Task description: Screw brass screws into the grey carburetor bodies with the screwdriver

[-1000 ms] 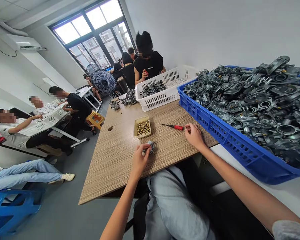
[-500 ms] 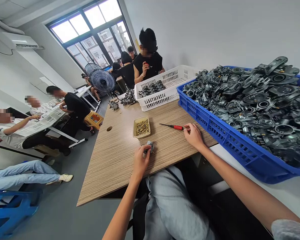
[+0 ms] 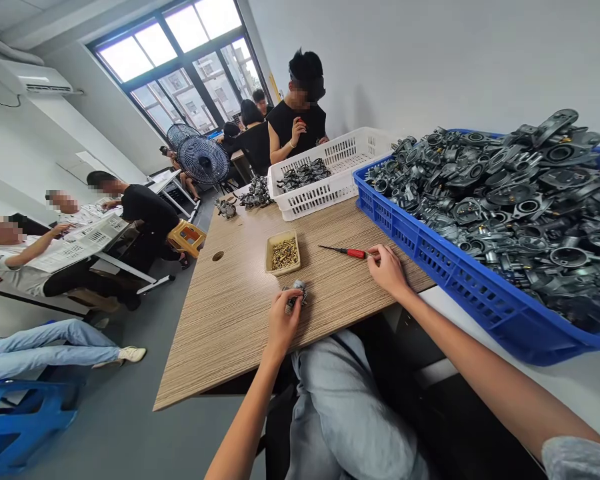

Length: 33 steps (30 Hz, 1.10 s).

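My left hand (image 3: pixel 283 319) is closed on a small grey metal part (image 3: pixel 299 293) near the front edge of the wood-grain table (image 3: pixel 230 300). Fingers bent, my right hand (image 3: pixel 387 270) rests on the table at the handle end of a screwdriver (image 3: pixel 351 253) with a red and black handle; its fingertips touch or nearly touch that end. The dark shaft points left. Behind the metal part stands a cream square tray (image 3: pixel 283 271) holding many small brass-coloured pieces (image 3: pixel 285 253).
A blue crate (image 3: pixel 430 267) heaped with metal parts borders the table's right side. Behind it is a white crate (image 3: pixel 315 204) with more parts; loose parts (image 3: pixel 255 193) lie beside that. A person (image 3: pixel 297 123) sits across the table. Others and a fan (image 3: pixel 205 160) are farther left.
The view has shifted very slightly. Across the table, the person's head and raised hand have moved a little to the right. My hands look the same.
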Motion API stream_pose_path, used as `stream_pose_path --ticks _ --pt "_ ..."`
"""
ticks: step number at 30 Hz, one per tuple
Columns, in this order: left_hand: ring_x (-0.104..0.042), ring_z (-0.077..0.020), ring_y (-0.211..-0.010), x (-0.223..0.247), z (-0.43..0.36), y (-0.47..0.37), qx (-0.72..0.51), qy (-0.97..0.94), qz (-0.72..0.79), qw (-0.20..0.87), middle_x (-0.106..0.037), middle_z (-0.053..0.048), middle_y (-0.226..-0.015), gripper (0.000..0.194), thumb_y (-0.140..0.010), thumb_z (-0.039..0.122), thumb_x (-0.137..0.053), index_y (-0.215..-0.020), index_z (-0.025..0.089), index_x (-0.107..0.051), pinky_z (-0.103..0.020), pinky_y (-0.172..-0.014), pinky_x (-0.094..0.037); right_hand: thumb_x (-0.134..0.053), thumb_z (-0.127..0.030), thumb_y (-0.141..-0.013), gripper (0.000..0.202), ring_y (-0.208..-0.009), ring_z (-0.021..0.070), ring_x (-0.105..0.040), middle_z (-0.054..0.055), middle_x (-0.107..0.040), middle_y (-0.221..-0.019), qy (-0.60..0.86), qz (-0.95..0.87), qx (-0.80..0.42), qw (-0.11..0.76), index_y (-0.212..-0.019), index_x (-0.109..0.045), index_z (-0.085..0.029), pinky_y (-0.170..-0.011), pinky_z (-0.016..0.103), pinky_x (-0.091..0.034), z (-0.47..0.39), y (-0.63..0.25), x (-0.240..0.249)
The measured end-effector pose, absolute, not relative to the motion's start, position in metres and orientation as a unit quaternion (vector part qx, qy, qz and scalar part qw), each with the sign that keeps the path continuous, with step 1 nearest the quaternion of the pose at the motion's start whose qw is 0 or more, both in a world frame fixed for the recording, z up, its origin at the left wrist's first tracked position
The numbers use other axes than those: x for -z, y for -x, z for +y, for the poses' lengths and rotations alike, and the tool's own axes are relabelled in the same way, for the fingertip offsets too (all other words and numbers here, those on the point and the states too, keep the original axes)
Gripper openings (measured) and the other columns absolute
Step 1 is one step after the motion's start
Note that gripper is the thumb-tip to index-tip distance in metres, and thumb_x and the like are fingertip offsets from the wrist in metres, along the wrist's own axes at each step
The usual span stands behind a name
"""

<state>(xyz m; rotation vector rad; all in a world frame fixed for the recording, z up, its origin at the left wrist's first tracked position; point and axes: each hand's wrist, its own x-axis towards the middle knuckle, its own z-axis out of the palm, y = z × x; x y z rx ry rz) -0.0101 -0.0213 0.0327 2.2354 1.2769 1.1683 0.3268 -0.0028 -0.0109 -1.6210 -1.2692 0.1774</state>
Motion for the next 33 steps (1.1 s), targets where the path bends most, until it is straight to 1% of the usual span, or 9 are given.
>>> stream_pose_path --ticks 4,8,12,15,18,21,25,29,33 --pt "-0.066 -0.0262 -0.110 -0.029 -0.022 0.012 -0.414 -0.779 0.452 0.132 -0.077 -0.008 -0.111 0.015 -0.104 0.032 -0.061 -0.111 0.026 -0.073 -0.045 -0.104 -0.053 -0.054 -0.024 -0.091 0.013 -0.085 0.0256 -0.068 0.013 -0.070 -0.108 0.672 -0.528 -0.079 0.513 -0.101 -0.062 -0.022 -0.091 0.041 -0.055 -0.003 -0.327 0.010" --pt "-0.059 -0.0300 -0.127 -0.027 -0.022 0.012 -0.434 -0.759 0.478 0.083 -0.068 -0.012 -0.127 0.016 -0.102 0.035 -0.065 -0.112 0.026 -0.073 -0.051 -0.116 -0.045 -0.054 -0.024 -0.090 0.013 -0.085 0.0252 -0.069 0.013 -0.070 -0.108 0.672 -0.529 -0.076 0.512 -0.101 -0.062 -0.022 -0.091 0.041 -0.055 -0.004 -0.327 0.010" --pt "-0.052 -0.0320 -0.141 -0.024 -0.017 0.015 -0.456 -0.732 0.493 0.113 -0.057 -0.015 -0.145 0.036 -0.099 0.043 -0.070 -0.130 0.025 -0.066 -0.049 -0.114 -0.048 -0.053 -0.023 -0.091 0.013 -0.085 0.0250 -0.069 0.013 -0.070 -0.109 0.673 -0.533 -0.071 0.507 -0.102 -0.061 -0.022 -0.092 0.041 -0.055 -0.003 -0.327 0.011" --pt "-0.062 -0.0265 -0.129 -0.021 -0.010 0.019 -0.441 -0.727 0.485 0.205 -0.063 -0.014 -0.140 0.046 -0.100 0.045 -0.068 -0.139 0.024 -0.058 -0.042 -0.105 -0.054 -0.053 -0.023 -0.091 0.014 -0.086 0.0253 -0.069 0.013 -0.070 -0.109 0.676 -0.540 -0.065 0.498 -0.102 -0.062 -0.021 -0.092 0.041 -0.055 -0.003 -0.327 0.012" --pt "-0.068 -0.0221 -0.112 -0.020 -0.005 0.022 -0.418 -0.723 0.486 0.259 -0.070 -0.011 -0.129 0.041 -0.100 0.044 -0.066 -0.135 0.024 -0.059 -0.039 -0.102 -0.054 -0.052 -0.027 -0.095 0.017 -0.089 0.0266 -0.068 0.014 -0.070 -0.110 0.679 -0.551 -0.057 0.482 -0.107 -0.064 -0.021 -0.093 0.042 -0.054 -0.003 -0.327 0.013" --pt "-0.069 -0.0220 -0.107 -0.021 -0.005 0.022 -0.420 -0.719 0.485 0.268 -0.072 -0.010 -0.126 0.039 -0.099 0.042 -0.067 -0.133 0.024 -0.060 -0.038 -0.099 -0.055 -0.053 -0.035 -0.099 0.027 -0.102 0.0301 -0.068 0.015 -0.069 -0.117 0.678 -0.572 -0.046 0.459 -0.118 -0.066 -0.020 -0.098 0.044 -0.053 -0.005 -0.323 0.011" --pt "-0.070 -0.0234 -0.108 -0.021 -0.007 0.021 -0.422 -0.720 0.486 0.258 -0.072 -0.012 -0.125 0.040 -0.099 0.041 -0.067 -0.134 0.023 -0.059 -0.039 -0.098 -0.055 -0.066 -0.042 -0.094 0.042 -0.115 0.0339 -0.063 0.015 -0.067 -0.125 0.678 -0.606 -0.025 0.415 -0.132 -0.065 -0.022 -0.102 0.046 -0.049 -0.004 -0.315 0.005" --pt "-0.070 -0.0228 -0.108 -0.020 -0.008 0.021 -0.422 -0.719 0.487 0.260 -0.072 -0.011 -0.125 0.040 -0.100 0.041 -0.066 -0.136 0.023 -0.059 -0.039 -0.099 -0.054 -0.070 -0.034 -0.090 0.025 -0.108 0.0323 -0.063 0.015 -0.068 -0.114 0.693 -0.617 -0.013 0.373 -0.112 -0.067 -0.021 -0.098 0.045 -0.049 0.009 -0.306 -0.005" --pt "-0.069 -0.0228 -0.106 -0.020 -0.008 0.021 -0.425 -0.718 0.488 0.256 -0.072 -0.011 -0.125 0.043 -0.099 0.044 -0.068 -0.136 0.022 -0.059 -0.039 -0.099 -0.053 -0.064 -0.028 -0.095 0.006 -0.102 0.0308 -0.064 0.015 -0.071 -0.103 0.696 -0.623 -0.014 0.355 -0.094 -0.061 -0.022 -0.093 0.043 -0.048 0.018 -0.294 -0.015"
